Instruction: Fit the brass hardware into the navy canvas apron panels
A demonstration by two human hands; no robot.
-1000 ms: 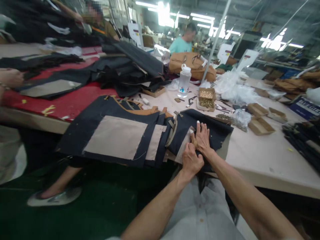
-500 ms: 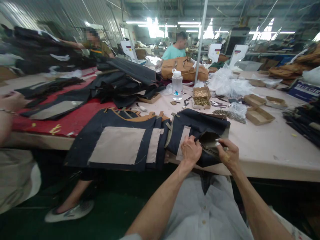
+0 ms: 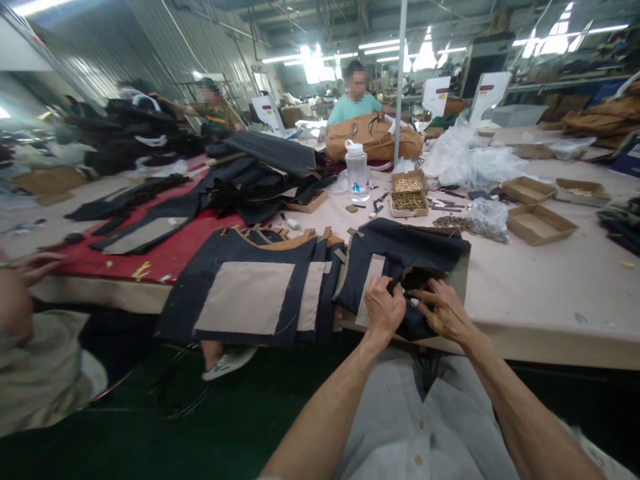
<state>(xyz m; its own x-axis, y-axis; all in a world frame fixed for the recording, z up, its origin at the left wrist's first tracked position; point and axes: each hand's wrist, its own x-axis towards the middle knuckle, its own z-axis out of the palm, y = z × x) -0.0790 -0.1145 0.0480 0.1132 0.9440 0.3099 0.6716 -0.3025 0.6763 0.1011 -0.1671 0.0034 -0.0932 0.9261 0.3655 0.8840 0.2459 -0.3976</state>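
Note:
A dark navy fabric piece [image 3: 415, 247] with a beige strip lies at the table's front edge, its opening [image 3: 425, 275] gaping toward me. My left hand [image 3: 385, 307] is closed on the fabric at the left edge of this opening. Close beside it, my right hand [image 3: 443, 310] reaches in from the right with bent fingers, white wrapping on a fingertip. Its thumb and fingers come together near the left fingertips; what they pinch is too small and shadowed to name. Left of my hands, several navy panels with beige patches [image 3: 245, 297] lie overlapped.
Behind the work stand a water bottle [image 3: 357, 172] and a small box of brass-coloured hardware [image 3: 409, 203]. Open cardboard boxes [image 3: 543, 225] and plastic bags [image 3: 465, 157] lie right. Dark fabric [image 3: 250, 167] is heaped left. A co-worker's hand [image 3: 40, 267] shows at far left.
My right hand has moved left and closer to my left hand, at the opening's edge. The left hand keeps its hold. The view has turned slightly.

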